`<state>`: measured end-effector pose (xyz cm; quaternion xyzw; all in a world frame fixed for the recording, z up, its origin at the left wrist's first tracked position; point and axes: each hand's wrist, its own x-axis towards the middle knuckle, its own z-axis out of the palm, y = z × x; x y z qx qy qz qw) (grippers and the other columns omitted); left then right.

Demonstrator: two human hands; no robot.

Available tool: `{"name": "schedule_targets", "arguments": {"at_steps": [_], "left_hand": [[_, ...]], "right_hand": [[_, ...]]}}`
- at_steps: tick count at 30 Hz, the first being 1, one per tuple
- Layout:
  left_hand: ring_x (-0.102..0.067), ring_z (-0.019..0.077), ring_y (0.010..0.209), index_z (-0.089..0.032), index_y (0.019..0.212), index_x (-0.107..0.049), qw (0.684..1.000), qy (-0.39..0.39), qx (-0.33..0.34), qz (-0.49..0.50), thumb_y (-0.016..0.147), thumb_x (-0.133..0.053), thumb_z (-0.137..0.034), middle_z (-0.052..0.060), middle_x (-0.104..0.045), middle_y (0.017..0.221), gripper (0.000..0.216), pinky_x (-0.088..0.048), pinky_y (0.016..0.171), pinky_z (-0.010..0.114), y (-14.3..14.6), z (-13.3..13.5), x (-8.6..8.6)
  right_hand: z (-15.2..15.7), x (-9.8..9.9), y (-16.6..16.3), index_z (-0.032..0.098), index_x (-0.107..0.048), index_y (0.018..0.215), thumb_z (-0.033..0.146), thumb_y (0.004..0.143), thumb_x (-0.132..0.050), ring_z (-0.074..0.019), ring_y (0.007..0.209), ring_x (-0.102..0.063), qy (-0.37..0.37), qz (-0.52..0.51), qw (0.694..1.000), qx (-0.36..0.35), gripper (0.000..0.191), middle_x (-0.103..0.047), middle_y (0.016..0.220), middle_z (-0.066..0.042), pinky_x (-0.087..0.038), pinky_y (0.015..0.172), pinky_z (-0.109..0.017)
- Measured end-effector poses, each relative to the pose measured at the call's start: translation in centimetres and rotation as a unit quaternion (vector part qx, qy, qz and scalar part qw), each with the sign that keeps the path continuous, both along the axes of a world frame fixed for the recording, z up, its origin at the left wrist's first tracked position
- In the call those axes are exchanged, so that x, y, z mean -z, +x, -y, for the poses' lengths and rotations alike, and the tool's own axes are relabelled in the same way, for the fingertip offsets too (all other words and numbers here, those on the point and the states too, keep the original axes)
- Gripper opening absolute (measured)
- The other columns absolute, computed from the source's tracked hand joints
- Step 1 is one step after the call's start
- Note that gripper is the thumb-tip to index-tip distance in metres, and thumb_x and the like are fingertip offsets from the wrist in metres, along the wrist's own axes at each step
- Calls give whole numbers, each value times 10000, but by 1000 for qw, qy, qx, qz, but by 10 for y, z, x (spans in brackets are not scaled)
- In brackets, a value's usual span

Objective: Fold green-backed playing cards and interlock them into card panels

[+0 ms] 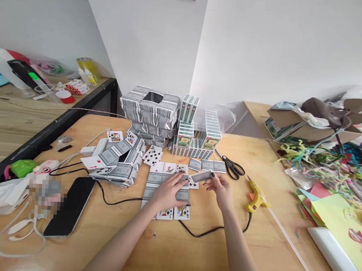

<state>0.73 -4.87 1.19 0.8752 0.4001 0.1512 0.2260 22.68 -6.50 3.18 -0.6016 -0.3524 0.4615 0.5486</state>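
Observation:
My left hand (pixel 168 191) lies flat with fingers spread on a sheet of joined playing cards (pixel 154 182) laid out on the wooden table (pixel 193 249). My right hand (pixel 222 190) pinches a folded card piece (pixel 202 176) and holds it just above the sheet's right edge. Face-up cards (pixel 173 212) stick out at the near edge of the sheet. A box built from cards (pixel 151 115) stands behind, and a flatter card construction (pixel 118 164) lies to the left.
Black scissors (pixel 232 166) and a yellow glue gun (pixel 256 197) with its black cord lie right of my hands. Stacked card packs (pixel 195 140) stand at the back. A phone (pixel 70 210) and cables sit at the left, paper scraps (pixel 333 180) at the right.

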Motion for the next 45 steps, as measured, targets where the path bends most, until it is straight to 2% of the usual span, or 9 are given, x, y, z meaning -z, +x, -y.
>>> {"name": "schedule_targets", "arguments": {"at_steps": [4, 7, 11, 14, 17, 23, 33, 40, 45], "left_hand": [[-255, 284, 1316, -236, 1246, -477, 1000, 3, -9, 3, 638, -643, -552, 67, -301, 1432, 705, -289, 1058, 440, -1, 0, -1], [-263, 289, 1311, -235, 1241, -486, 1000, 8, -17, 1, 635, -654, -540, 74, -303, 1430, 699, -291, 1055, 437, -1, 1, -1], [-248, 287, 1318, -222, 1239, -490, 1000, 10, -19, -1, 648, -642, -547, 83, -306, 1428, 691, -280, 1062, 430, -2, 1, -1], [-234, 286, 1323, -223, 1233, -495, 1000, 5, -15, 1, 652, -644, -537, 76, -295, 1434, 677, -279, 1064, 431, -2, 1, -1], [-224, 285, 1327, -224, 1228, -498, 1000, -1, -13, -3, 656, -646, -528, 73, -280, 1442, 664, -279, 1063, 433, -2, 1, -1], [-218, 281, 1330, -230, 1243, -481, 1000, -2, -9, 0, 656, -649, -521, 74, -265, 1448, 676, -273, 1064, 439, -2, 0, 1], [-212, 278, 1333, -250, 1250, -470, 1000, 1, -9, 14, 658, -655, -509, 60, -269, 1446, 672, -272, 1066, 447, -3, 0, 2], [-245, 285, 1319, -252, 1244, -475, 999, 1, -13, 38, 655, -666, -488, 61, -291, 1435, 663, -295, 1056, 451, -4, 0, 0], [-248, 286, 1316, -234, 1261, -451, 997, -11, -14, 73, 653, -675, -462, 69, -279, 1436, 687, -302, 1057, 442, -7, 0, -2]], "right_hand": [[20, 5, 8, 154, -530, 739, 532, 662, -635, -188, 597, -651, -56, -36, 997, -42, 399, -634, 675, -53, -530, 477, -268], [27, 4, 7, 184, -495, 853, 448, 612, -707, -181, 585, -645, -70, -18, 994, -77, 416, -620, 708, -12, -533, 461, -275], [30, 3, 7, 203, -512, 990, 406, 629, -672, -174, 609, -630, -75, 33, 992, -97, 444, -609, 758, -7, -520, 441, -266], [31, 6, 10, 167, -595, 956, 365, 679, -590, -113, 460, -543, -90, 94, 983, -130, 340, -605, 668, -6, -448, 392, -228], [32, 9, 11, 133, -631, 967, 322, 704, -533, -85, 363, -439, -103, 122, 977, -139, 339, -548, 520, 20, -384, 370, -226], [31, 10, 7, 116, -649, 981, 281, 701, -511, -98, 373, -432, -103, 144, 979, -99, 354, -525, 486, 18, -365, 398, -239], [21, 24, 10, 120, -691, 915, 238, 666, -472, -79, 353, -369, -143, 115, 967, -177, 352, -485, 434, 32, -275, 366, -210], [7, 21, 13, 120, -702, 868, 158, 599, -457, -69, 350, -361, -195, 110, 955, -195, 366, -512, 438, 23, -244, 359, -197], [7, 3, 9, 125, -689, 841, 197, 604, -490, -66, 376, -387, -194, 86, 956, -202, 317, -549, 496, 14, -248, 366, -191]]}}
